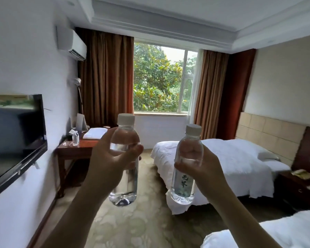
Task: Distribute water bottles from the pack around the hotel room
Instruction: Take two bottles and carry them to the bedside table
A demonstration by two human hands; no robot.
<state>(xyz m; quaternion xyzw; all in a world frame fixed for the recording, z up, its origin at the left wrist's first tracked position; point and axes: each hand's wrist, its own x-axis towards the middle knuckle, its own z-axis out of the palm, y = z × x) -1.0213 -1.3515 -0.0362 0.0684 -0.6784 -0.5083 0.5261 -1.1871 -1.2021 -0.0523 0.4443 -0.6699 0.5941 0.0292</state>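
My left hand (111, 158) grips a clear water bottle (124, 185) with a white cap, held upright at chest height. My right hand (202, 167) grips a second clear water bottle (183, 183) with a white cap and a printed label, tilted slightly left. Both bottles are full and raised in front of me, side by side, apart from each other. Another small bottle (75, 139) stands on the wooden desk (73, 149) by the left wall. The pack is not in view.
A wall-mounted TV (13, 138) hangs on the left. A white bed (222, 163) lies at right with a dark nightstand (297, 187) beside it, and a second bed's corner (276, 233) is at the bottom right. Patterned carpet runs toward the window (161, 77).
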